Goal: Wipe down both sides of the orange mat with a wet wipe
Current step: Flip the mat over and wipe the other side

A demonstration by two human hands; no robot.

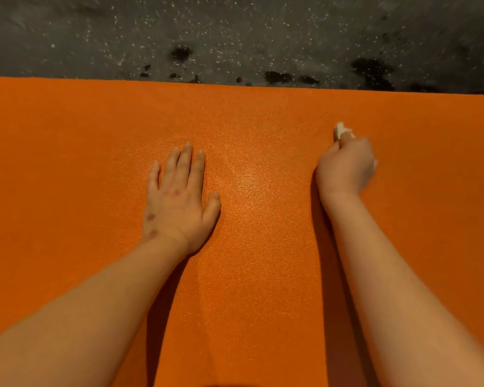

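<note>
head | looks steeply down, close (single view) | over mat (pixel 263 247)

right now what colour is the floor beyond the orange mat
Dark grey floor, white speckles, black blotches; head view.

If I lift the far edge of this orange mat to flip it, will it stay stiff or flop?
Probably flops: the mat lies thin and flat against the floor, its far edge showing little thickness. Its pebbled surface likely grips, so it should hardly slide under the flat left hand.
</note>
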